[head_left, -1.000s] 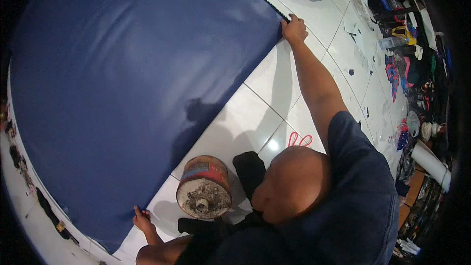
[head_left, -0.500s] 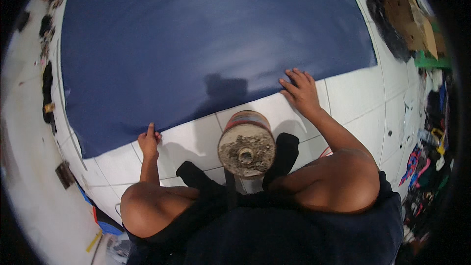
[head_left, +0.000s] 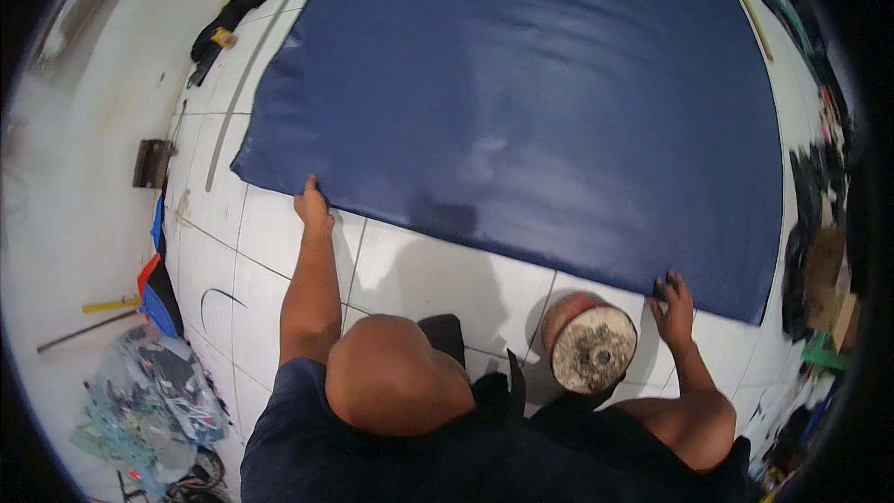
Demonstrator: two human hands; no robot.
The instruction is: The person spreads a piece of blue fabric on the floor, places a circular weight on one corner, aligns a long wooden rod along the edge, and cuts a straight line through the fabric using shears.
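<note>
Nearest to us sits a round, worn spool-like cylinder on the white tiled floor, its grimy flat end facing up, just beside our right knee. A little beyond it our right hand lies flat, fingers spread, with the fingertips touching the near edge of the big dark blue sheet; its grip is released, closed on nothing. Our left arm stretches further out across the tiles, and our left hand rests on the sheet's near edge close to its left corner; whether its grip is pinching the edge or only pressing on it we cannot tell.

The sheet itself lies spread on the floor ahead of us, smooth and slightly glossy, filling most of the view from our hands to the far rim.

Off to the left, well apart from the sheet, we see a heap of clear plastic bags and a yellow-handled tool. Further away, a black object lies near the sheet's far left corner.
</note>
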